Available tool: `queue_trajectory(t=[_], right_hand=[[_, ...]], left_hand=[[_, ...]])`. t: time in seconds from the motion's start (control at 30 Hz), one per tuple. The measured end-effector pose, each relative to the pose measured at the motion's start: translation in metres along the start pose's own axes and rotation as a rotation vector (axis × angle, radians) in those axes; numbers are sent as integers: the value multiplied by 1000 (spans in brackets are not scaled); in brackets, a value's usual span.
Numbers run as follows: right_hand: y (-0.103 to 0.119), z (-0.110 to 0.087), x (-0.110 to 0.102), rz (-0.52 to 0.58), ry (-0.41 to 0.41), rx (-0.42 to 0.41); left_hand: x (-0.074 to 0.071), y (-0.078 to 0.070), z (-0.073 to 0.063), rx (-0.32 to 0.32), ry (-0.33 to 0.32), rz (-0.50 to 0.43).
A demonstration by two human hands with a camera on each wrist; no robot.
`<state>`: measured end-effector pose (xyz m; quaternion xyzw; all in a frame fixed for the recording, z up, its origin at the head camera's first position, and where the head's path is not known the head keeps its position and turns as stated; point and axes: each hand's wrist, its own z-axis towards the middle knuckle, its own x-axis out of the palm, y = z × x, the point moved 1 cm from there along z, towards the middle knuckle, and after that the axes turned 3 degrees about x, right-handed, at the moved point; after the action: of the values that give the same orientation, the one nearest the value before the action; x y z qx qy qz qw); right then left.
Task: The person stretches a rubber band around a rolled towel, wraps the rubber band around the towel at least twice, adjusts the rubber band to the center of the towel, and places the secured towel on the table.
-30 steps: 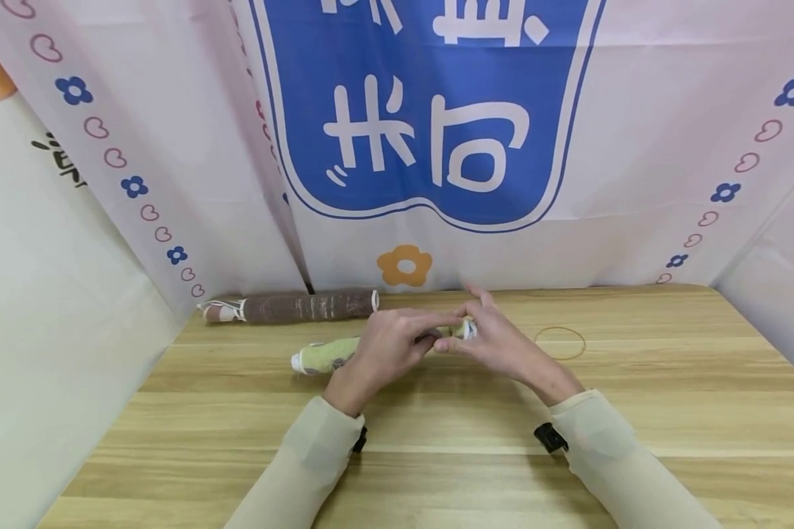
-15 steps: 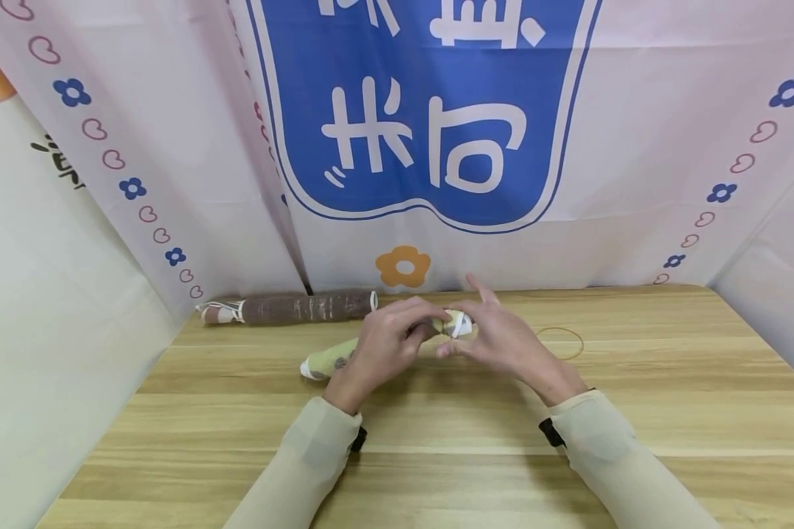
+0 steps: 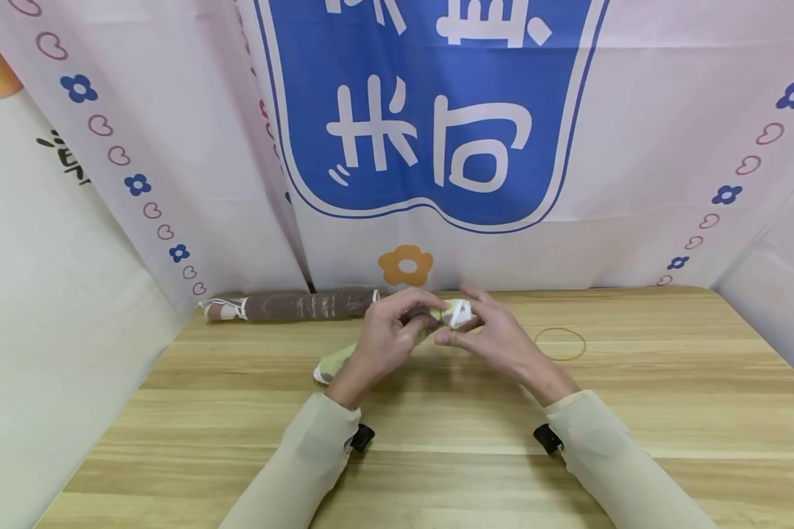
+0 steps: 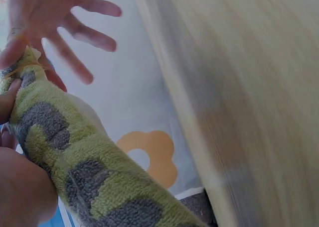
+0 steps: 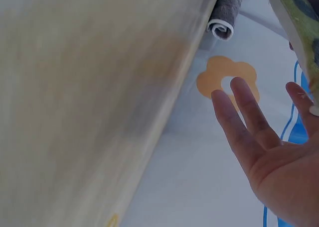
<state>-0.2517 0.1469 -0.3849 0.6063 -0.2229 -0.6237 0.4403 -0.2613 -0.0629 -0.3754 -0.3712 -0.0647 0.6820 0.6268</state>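
A green rolled towel with grey patches (image 3: pixel 334 361) (image 4: pixel 75 152) (image 5: pixel 299 18) is tilted, its left end low by the table and its white-edged right end raised. My left hand (image 3: pixel 387 342) (image 4: pixel 20 192) grips the roll near the raised end. My right hand (image 3: pixel 496 342) (image 5: pixel 279 157) pinches that end with thumb and forefinger while its other fingers (image 4: pixel 75 38) stay spread and straight. In the left wrist view a thin yellowish band crosses the roll's tip.
A brown rolled towel (image 3: pixel 304 305) (image 5: pixel 227 8) lies along the back edge of the wooden table (image 3: pixel 437 455). A loose rubber band (image 3: pixel 561 359) lies on the table right of my hands. A printed cloth backdrop (image 3: pixel 423 132) encloses the back and sides.
The green roll's right end has risen off the table with both hands. Its left end has slid a little to the right.
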Motion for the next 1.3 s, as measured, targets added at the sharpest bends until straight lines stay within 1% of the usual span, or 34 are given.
queue_trajectory(t=[0.13,0.23,0.43,0.5,0.57,0.63,0.7,0.8,0.9,0.97,1.03,1.13,1.17,1.23,1.3], right_hand=[[1,-1,3,53,-5,44],[5,-2,5,99,-19,87],[11,-4,8,108,-56,177],[11,-5,10,99,-59,190],[11,-6,11,99,-60,186],[12,-6,13,95,-66,156],[14,-7,15,73,-83,101],[17,-8,17,14,-119,-17],[19,-9,19,-45,-177,-139],[20,-9,19,-52,-221,-210],[20,-10,18,-30,-260,-264],[20,-10,17,34,-302,-317],[20,-10,16,61,-313,-322],[19,-10,16,121,-328,-309],[19,-11,16,191,-340,-277]], left_hand=[[0,-2,1,-89,-11,-101],[0,-4,1,-131,-37,-128],[3,-4,3,-205,-100,-99],[4,-4,3,-226,-115,-87],[5,-3,3,-248,-127,-74],[5,-3,3,-273,-144,-65],[5,-3,3,-297,-163,-63],[4,-2,4,-326,-194,-82],[2,-1,3,-345,-218,-112],[1,-1,2,-365,-221,-130],[0,-1,2,-385,-219,-139],[0,-3,3,-423,-203,-139],[0,-4,3,-434,-198,-138],[0,-6,3,-460,-191,-136],[0,-7,3,-484,-182,-138]])
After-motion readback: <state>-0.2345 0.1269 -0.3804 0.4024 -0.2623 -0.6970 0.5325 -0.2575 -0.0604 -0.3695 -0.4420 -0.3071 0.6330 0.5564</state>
